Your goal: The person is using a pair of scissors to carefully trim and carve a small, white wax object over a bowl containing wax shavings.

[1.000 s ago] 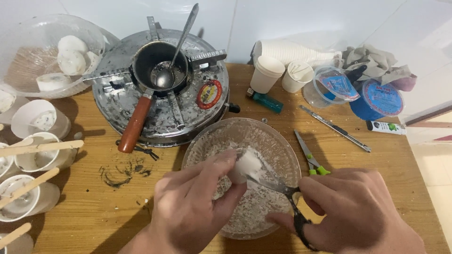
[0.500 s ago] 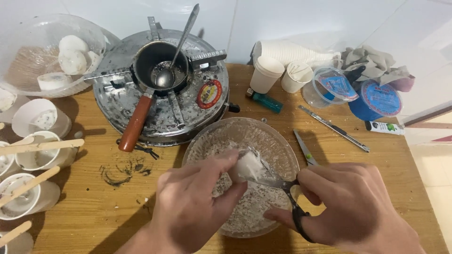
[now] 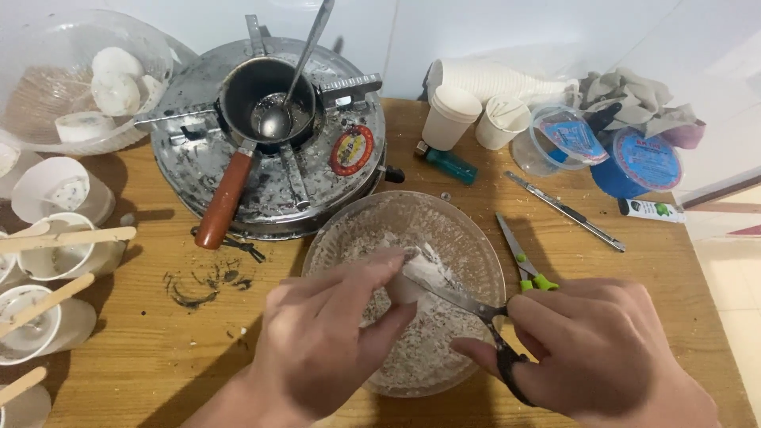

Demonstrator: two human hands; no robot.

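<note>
While the wooden table carries the whole set-up, the largest item on it is the round metal stove, on which a small dark pot with a red-brown handle holds a metal ladle and little else that can be made out. In front of the stove stands the clear glass bowl, its floor covered with white crumbs and shavings, which suggests that a good deal of trimming is already done. Over this bowl the left hand pinches a small white lump between thumb and fingers, and the right hand, closed through the black handles, works the scissors, whose blades lie against the lump; the cut in hand looks unfinished. At the left edge, paper cups with wooden sticks laid across them appear already filled, whereas a stack of unused paper cups waits at the back, so filling seems only partly complete. A large clear bowl at the upper left holds more white pieces. A second pair of scissors with green handles, a utility knife and a green lighter lie unused nearby.
</note>
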